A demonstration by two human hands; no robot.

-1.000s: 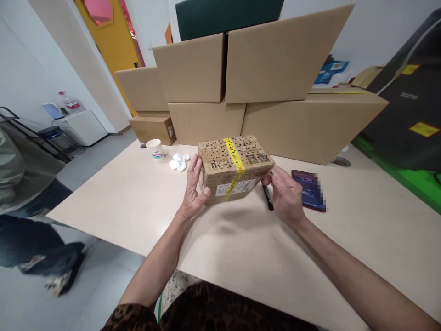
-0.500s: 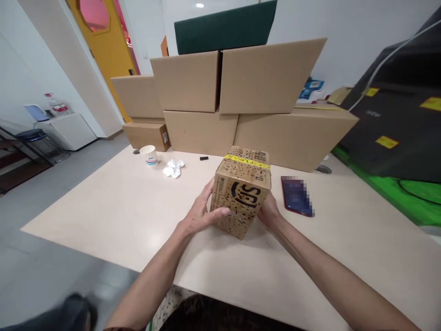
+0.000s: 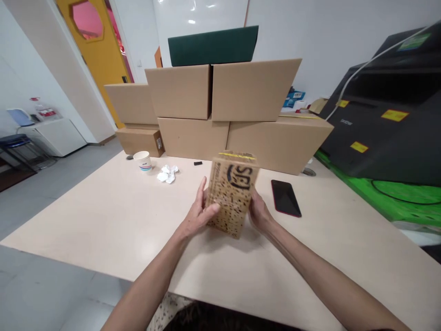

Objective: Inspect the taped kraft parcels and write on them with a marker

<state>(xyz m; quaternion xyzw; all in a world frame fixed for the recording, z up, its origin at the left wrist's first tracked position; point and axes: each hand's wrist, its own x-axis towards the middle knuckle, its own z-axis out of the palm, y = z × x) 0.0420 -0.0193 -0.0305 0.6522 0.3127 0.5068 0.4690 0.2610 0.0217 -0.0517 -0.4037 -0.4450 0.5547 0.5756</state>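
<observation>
Between my two hands is a small brown cardboard box (image 3: 230, 197) with black printing, dark speckles and yellow tape across its top. It leans back a little, and its lettered face is turned toward me. My left hand (image 3: 198, 218) presses on its left side, thumb lying over the front face. Around the right side wraps my right hand (image 3: 260, 211), its fingertips partly hidden by the box. Right of that hand lies a phone (image 3: 286, 197) with a dark screen and red edge.
Large cardboard boxes (image 3: 193, 138) are stacked along the table's back, topped by a dark green box (image 3: 213, 46). At the back left stand a paper cup (image 3: 143, 162) and crumpled tissue (image 3: 167, 174); a small black piece (image 3: 197, 163) lies nearby. A black printer (image 3: 382, 119) is at right.
The box has tipped so its front face shows more and its top less. Both hands have stayed on it. My view has shifted slightly, raising the whiteboard into sight.
</observation>
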